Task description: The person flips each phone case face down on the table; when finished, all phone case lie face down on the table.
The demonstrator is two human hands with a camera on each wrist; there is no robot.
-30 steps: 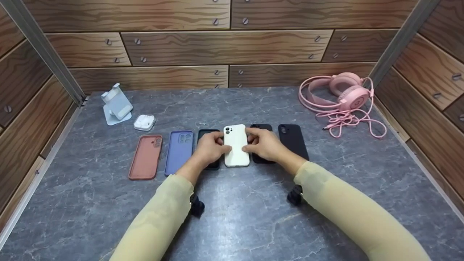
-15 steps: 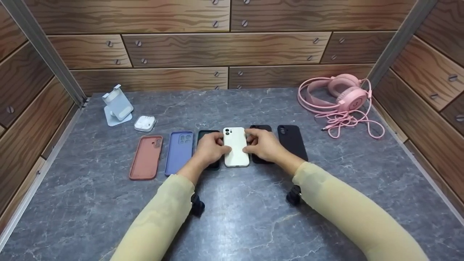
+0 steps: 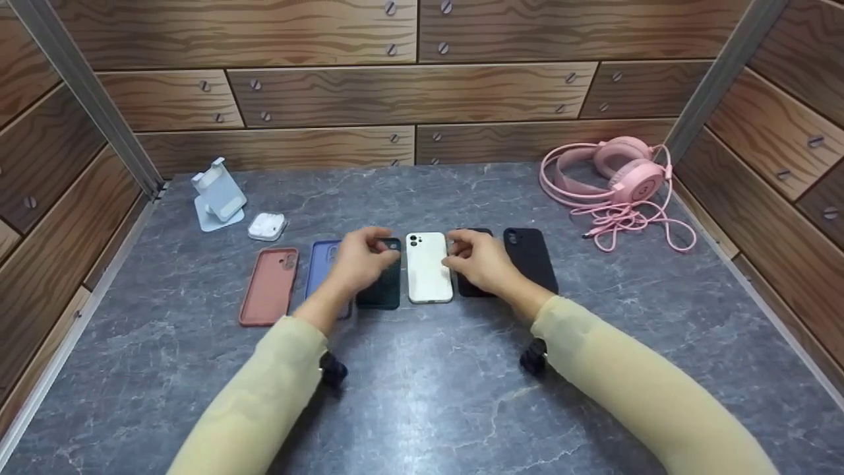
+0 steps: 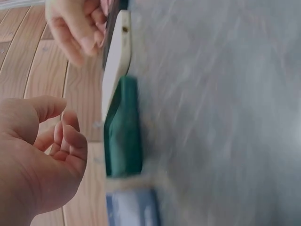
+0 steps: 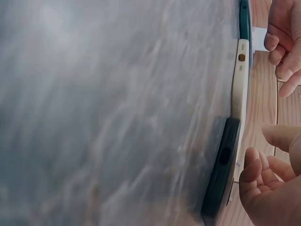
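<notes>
Since half a second ago my left hand (image 3: 359,260) has let go of the white glossy phone with the twin camera lenses (image 3: 428,267) and shifted left; it now hovers over the dark green phone case (image 3: 382,284), fingers loosely curled and holding nothing, which the left wrist view confirms, with a gap between my fingers (image 4: 70,141) and the green case (image 4: 123,127). My right hand (image 3: 481,264) has stayed at the right edge of the white phone, its fingers half curled. From the head view they seem just off the phone's edge, though I cannot tell whether a fingertip touches it. In the right wrist view my fingers (image 5: 256,174) are bent above the black case edge (image 5: 221,174) and grip nothing.

At the centre of the frame, the white phone lies flat and face down on the grey marble-patterned desk (image 3: 422,396), in a row of cases. To its left lie the dark green case, a lavender-blue silicone case (image 3: 320,264) partly under my left wrist, and a terracotta-pink silicone case (image 3: 269,285). To its right is a black case (image 3: 471,287) mostly hidden by my right hand, then another matte black case (image 3: 531,258).

At the upper left of the desk stands a pale blue folding phone stand (image 3: 219,193) with a small white earbud case (image 3: 266,226) just beside it. At the upper right lies a pink over-ear headset with its tangled pink cable (image 3: 620,181).
</notes>
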